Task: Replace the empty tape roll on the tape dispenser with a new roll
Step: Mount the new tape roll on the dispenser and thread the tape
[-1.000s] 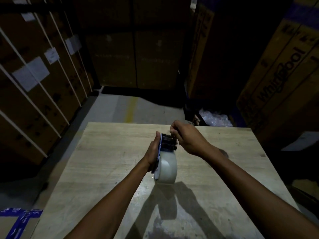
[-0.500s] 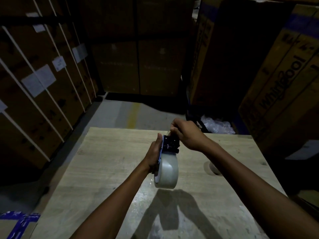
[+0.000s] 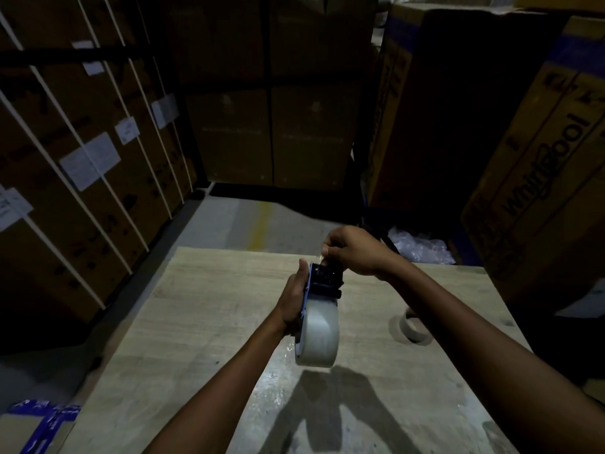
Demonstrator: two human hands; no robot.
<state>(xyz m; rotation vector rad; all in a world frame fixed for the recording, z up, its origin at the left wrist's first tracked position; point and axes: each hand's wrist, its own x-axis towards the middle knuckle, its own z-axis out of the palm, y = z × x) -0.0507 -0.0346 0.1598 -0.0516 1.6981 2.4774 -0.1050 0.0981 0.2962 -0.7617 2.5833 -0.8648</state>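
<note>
A blue and black tape dispenser (image 3: 324, 280) is held above the wooden table (image 3: 196, 322), with a full pale tape roll (image 3: 317, 335) mounted at its near end. My left hand (image 3: 293, 299) grips the dispenser's left side. At the dispenser's far end, my right hand (image 3: 353, 250) pinches the clear tape end just above the black cutter. An empty cardboard tape core (image 3: 414, 327) lies on the table to the right, under my right forearm.
Tall strapped cardboard boxes (image 3: 82, 165) line the left, more boxes (image 3: 540, 158) stand at the back and right. A crumpled plastic bag (image 3: 419, 245) lies on the floor beyond the table. A box with blue tape (image 3: 42, 424) sits at lower left.
The dispenser has been lifted slightly off the table. My right hand has risen from the cutter, pulling the tape end up. The empty core has come into view.
</note>
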